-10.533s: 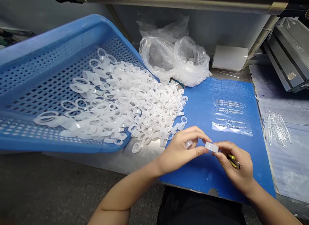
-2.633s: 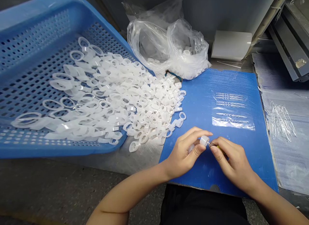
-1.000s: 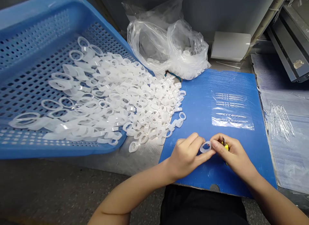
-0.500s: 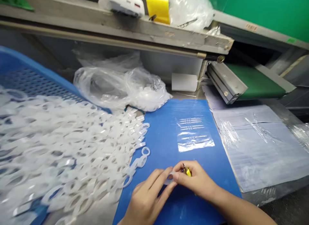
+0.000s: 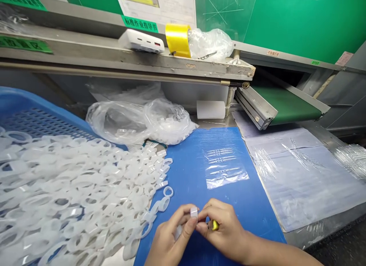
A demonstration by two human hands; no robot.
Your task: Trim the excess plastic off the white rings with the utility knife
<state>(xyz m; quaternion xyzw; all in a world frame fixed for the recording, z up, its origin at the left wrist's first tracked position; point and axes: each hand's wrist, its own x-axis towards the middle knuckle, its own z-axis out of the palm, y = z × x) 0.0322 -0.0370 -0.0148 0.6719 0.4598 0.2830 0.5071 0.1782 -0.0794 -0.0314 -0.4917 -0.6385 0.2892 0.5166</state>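
Over the blue plastic mat (image 5: 188, 174), your left hand (image 5: 171, 235) pinches a translucent white silicone ring (image 5: 193, 212) between thumb and fingers, and your right hand (image 5: 224, 224) closes up right against it, clenching a small yellow-handled tool (image 5: 215, 225). Just beside you, a big white heap of rings (image 5: 71, 193) spills to the mat's edge from a blue perforated tray (image 5: 37, 121). Beyond it sits a clear bag of rings (image 5: 168, 123), and up on the mat, a clear sleeve of thin strips (image 5: 225, 170).

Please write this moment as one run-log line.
left hand: pinches translucent white ring | right hand: at ring, holding yellow tool handle | nearby: heap of white rings, blue plastic board
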